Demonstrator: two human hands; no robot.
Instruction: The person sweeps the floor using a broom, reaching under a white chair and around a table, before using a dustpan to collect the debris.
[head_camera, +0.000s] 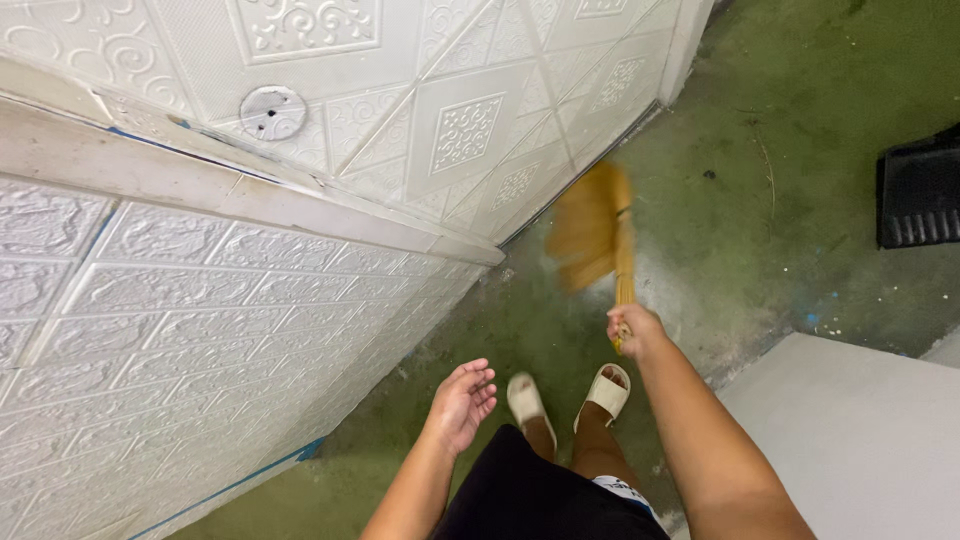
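Right hand (632, 330) grips the handle of a short straw-yellow broom (592, 235), bristles fanned and motion-blurred; left hand (463, 402) hangs open, empty.

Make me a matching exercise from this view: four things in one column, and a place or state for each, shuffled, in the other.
Things:
1. right hand
2. left hand
3. broom
4. black dustpan

Places or states:
A. lies on the green floor at the right edge of the view
B. open, palm up, holding nothing
C. blurred, its straw head near the foot of the white patterned wall
D. closed around the broom's handle

Pairs: 1-D, 2-B, 3-C, 4-A
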